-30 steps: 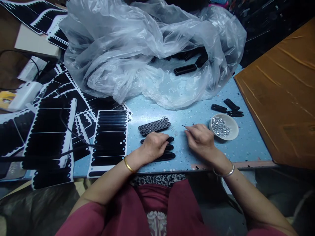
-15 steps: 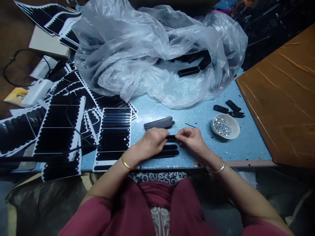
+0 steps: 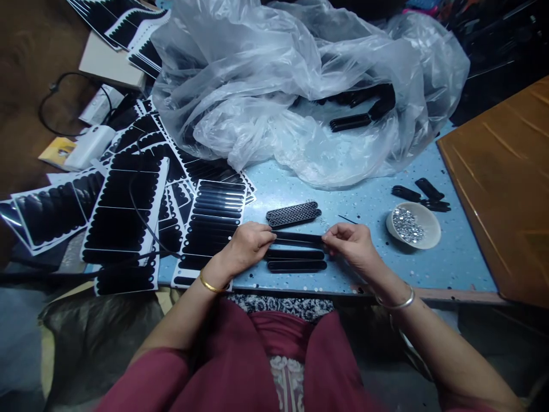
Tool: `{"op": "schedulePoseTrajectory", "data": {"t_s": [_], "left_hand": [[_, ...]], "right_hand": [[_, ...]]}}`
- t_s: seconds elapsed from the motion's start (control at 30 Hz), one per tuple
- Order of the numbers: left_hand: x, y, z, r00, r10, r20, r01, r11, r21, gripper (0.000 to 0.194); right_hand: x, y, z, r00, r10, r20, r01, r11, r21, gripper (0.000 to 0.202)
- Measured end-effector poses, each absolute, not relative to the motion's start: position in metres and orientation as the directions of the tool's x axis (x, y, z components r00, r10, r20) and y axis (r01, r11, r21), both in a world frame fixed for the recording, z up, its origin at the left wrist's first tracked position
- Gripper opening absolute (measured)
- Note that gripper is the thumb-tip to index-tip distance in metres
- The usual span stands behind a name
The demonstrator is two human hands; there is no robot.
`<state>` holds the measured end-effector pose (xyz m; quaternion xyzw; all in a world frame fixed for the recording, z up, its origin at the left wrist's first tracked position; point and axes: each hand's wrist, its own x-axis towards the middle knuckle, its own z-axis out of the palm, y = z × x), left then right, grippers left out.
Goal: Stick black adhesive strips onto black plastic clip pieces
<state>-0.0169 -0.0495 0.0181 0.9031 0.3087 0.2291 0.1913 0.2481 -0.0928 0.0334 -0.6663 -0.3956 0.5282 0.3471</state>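
A long black strip (image 3: 299, 238) is stretched level between my two hands. My left hand (image 3: 251, 245) pinches its left end, and my right hand (image 3: 348, 243) pinches its right end. Just below lie two more black strips, one (image 3: 295, 255) above the other (image 3: 297, 266), on the blue speckled table (image 3: 257, 278). Behind the held strip rests a stack of black mesh-patterned pieces (image 3: 294, 213). A thin dark stick (image 3: 346, 219) lies behind my right hand.
On the left, sheets of black stickers (image 3: 124, 209) overlap under a black cable (image 3: 132, 194). A large clear plastic bag (image 3: 257, 86) covers the back. At right are a white bowl (image 3: 431, 229) of shiny bits, black pieces (image 3: 429, 189) and a brown box (image 3: 501, 189).
My hands have moved apart, showing more of the held strip between them. The lower strips and mesh stack are less covered by my left hand. The whole view has shifted.
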Motion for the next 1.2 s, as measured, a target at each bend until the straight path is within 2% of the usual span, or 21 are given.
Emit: {"op": "schedulePoseTrajectory", "data": {"t_s": [0.1,0.2,0.33,0.47,0.73,1.2], "left_hand": [[-0.016,-0.050,0.014,0.666,0.656,0.356,0.434,-0.728,0.530,0.020],[-0.014,-0.050,0.012,0.656,0.663,0.362,0.434,-0.723,0.537,0.022],[-0.013,-0.051,0.012,0.655,0.677,0.336,0.451,-0.707,0.545,0.023],[-0.014,-0.052,0.012,0.637,0.680,0.361,0.433,-0.704,0.563,0.022],[-0.014,-0.053,0.010,0.619,0.700,0.357,0.448,-0.688,0.571,0.020],[-0.014,-0.050,0.006,0.613,0.680,0.401,0.412,-0.709,0.573,0.017]], "right_hand": [[0.243,-0.095,0.039,0.156,0.914,-0.375,0.168,-0.399,-0.901,0.019],[0.235,-0.099,0.049,0.168,0.922,-0.348,0.084,-0.365,-0.927,0.014],[0.227,-0.103,0.062,0.128,0.919,-0.372,-0.060,-0.367,-0.928,0.011],[0.229,-0.103,0.058,0.163,0.906,-0.391,-0.117,-0.376,-0.919,0.013],[0.239,-0.104,0.030,0.208,0.878,-0.430,-0.040,-0.432,-0.901,0.020],[0.245,-0.103,0.024,0.210,0.899,-0.385,0.163,-0.420,-0.893,0.023]]}}
